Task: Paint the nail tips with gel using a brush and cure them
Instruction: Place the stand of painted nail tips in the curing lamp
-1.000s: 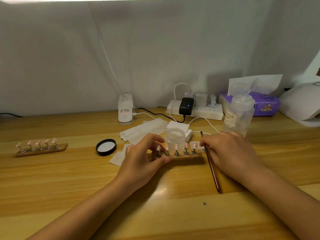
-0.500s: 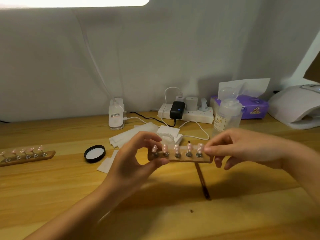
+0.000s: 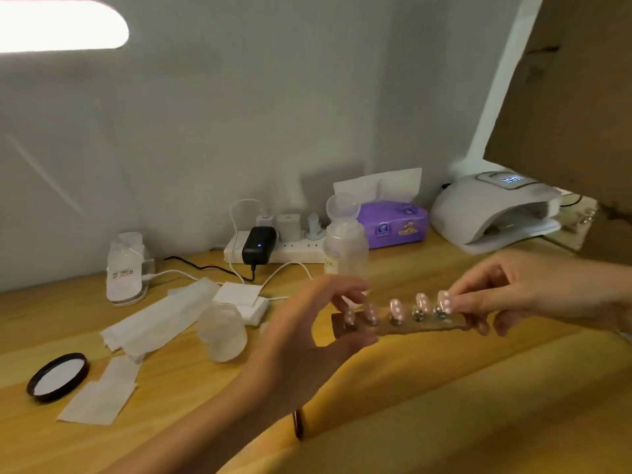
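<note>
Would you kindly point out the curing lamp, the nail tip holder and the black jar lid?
curing lamp [image 3: 478, 206]: head view, white dome.
nail tip holder [image 3: 415, 327]: head view, wooden front edge.
black jar lid [image 3: 58, 376]: head view, white inner face.

A bright lamp [image 3: 58, 25] glares top left; the frame looks soft, perhaps motion-blurred, edges bowed.

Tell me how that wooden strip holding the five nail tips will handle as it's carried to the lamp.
The wooden strip probably stays stiff: gripped at both ends by the left hand and right hand, it shows no sag. It seems light, since fingertips alone bear it. The nail tips stand on small stands, so tilting or bumping might knock them.
</note>
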